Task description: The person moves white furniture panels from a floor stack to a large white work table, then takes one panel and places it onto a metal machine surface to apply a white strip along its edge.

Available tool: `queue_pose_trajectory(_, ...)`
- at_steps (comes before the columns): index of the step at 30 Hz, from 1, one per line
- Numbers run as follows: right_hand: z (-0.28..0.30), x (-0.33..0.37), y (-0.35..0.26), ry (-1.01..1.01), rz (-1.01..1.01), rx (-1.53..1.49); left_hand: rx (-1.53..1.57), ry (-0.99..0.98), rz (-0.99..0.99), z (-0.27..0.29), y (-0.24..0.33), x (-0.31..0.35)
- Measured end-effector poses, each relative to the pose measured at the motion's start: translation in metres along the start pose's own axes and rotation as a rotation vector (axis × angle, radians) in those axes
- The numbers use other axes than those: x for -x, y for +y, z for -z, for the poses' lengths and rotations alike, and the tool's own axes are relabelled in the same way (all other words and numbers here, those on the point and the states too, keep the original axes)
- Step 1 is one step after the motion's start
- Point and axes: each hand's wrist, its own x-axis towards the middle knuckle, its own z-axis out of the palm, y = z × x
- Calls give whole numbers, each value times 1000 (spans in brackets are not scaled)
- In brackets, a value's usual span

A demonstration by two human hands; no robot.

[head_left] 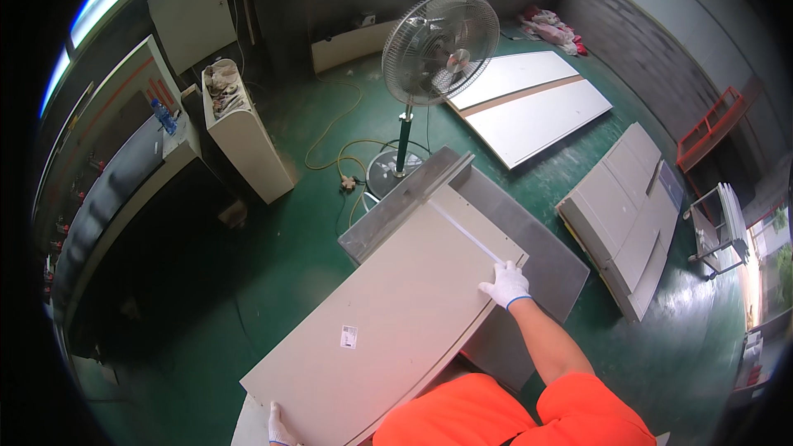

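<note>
A long beige board (372, 306) with a small white label lies slantwise in front of me, its far end resting on a grey bench-like support (545, 272). A pale strip crosses the board near that far end. My right hand (505, 283), in a white knit glove with a blue cuff, grips the board's right edge near the far corner, thumb apart from the fingers. At the bottom of the view my left hand (282, 428), also gloved in white, holds the board's near end; part of it is cut off by the frame. Another layer shows beneath the board's right edge.
A standing fan (440, 49) rises beyond the support, with cables (343, 161) on the green floor. White panels (537, 103) lie behind it; stacked beige boards (624, 215) and a trolley (717, 231) are at right. A narrow bin-like cabinet (248, 136) and a long machine (124, 173) stand left.
</note>
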Motion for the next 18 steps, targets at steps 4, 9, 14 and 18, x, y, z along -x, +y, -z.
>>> queue_pose_trajectory(4,-57,20,9,249,-136,-218,60,-26,26,-37,7,16)
queue_pose_trajectory(9,-83,24,10,35,-445,-791,29,3,22,-54,15,15)
queue_pose_trajectory(14,-109,19,30,26,-436,-994,-15,24,13,-92,21,8)
queue_pose_trajectory(18,-106,17,33,24,-369,-975,-48,41,10,-130,16,-9)
